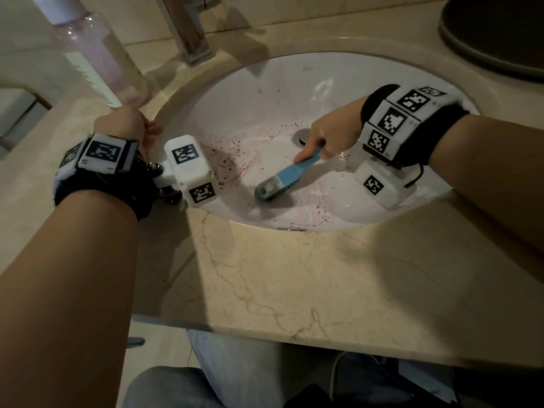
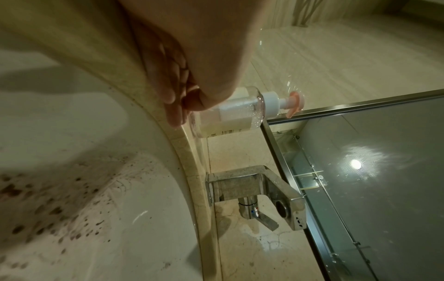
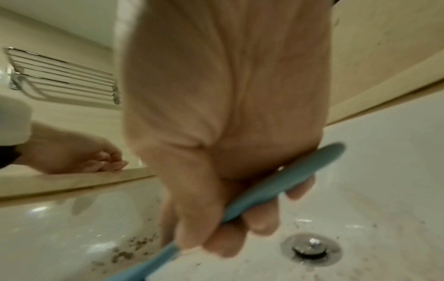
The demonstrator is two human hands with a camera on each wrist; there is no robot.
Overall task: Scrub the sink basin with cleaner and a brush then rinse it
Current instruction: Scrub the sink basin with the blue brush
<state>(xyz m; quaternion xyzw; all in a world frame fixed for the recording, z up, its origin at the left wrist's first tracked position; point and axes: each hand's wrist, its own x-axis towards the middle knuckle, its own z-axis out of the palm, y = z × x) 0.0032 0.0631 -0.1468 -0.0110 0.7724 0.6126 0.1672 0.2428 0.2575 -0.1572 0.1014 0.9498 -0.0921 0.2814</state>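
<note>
Both of my forearms fill the near edge of the head view, and beyond them the marble bench (image 1: 265, 275) carries the white sink basin (image 1: 265, 92). My right hand (image 1: 332, 134) reaches into the bowl, its grip curled tight round the handle of the blue brush (image 1: 282, 178), forefinger laid along the top; the bristled head is down against the lower wall of the bowl, on the near side of the drain (image 1: 303, 136). Purple-brown specks and smears (image 1: 232, 148) spread over the left side of the bowl and along its near wall. My left hand (image 1: 126, 125) sits at the left rim of the basin, beside the clear cleaner bottle (image 1: 100, 57) that stands on the bench behind it. From the head view I cannot tell how that grip lies; the left wrist view shows the fingers (image 2: 173, 106) loosely curled, holding nothing, fingertips on the stone rim, with the bottle just behind them. Only that view shows the bottle's white collar and pink pump head (image 2: 294, 103), and the underside of the chrome tap (image 2: 257, 192) with the mirror (image 2: 372, 190) beside it. The right wrist view alone shows the brush handle crossing my palm, my fingertips (image 3: 259, 220) wrapped under it, the drain plug's metal ring close below, and a chrome towel rack (image 3: 62, 76) on the far wall.
</note>
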